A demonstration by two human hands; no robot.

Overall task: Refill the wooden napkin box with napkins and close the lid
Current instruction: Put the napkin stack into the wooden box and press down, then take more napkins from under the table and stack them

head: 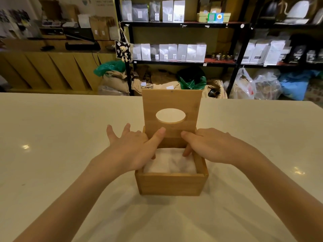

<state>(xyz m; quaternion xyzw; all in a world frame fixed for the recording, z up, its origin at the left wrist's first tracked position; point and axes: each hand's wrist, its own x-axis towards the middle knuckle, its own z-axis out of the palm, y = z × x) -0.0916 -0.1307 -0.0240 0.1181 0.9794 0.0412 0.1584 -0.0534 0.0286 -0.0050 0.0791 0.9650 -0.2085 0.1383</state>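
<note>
Near the counter's [52, 137] front edge, midway along it, stands the wooden napkin box [171, 185], open, with white napkins [170, 165] filling it to just below the rim. The left hand [134, 149], fingers spread, reaches over the left wall; its lower fingertips are hidden inside. The right hand [209, 145], loosely open, presses fingertips onto the stack at the right wall. Neither hand grips anything. Behind them the lid [172, 110], with its oval opening, stands upright on the rear edge. Step in hand, by appearance: settling the napkins. Next: withdraw both hands, then swing the lid forward and down. Shelving [183, 24] lies beyond.
</note>
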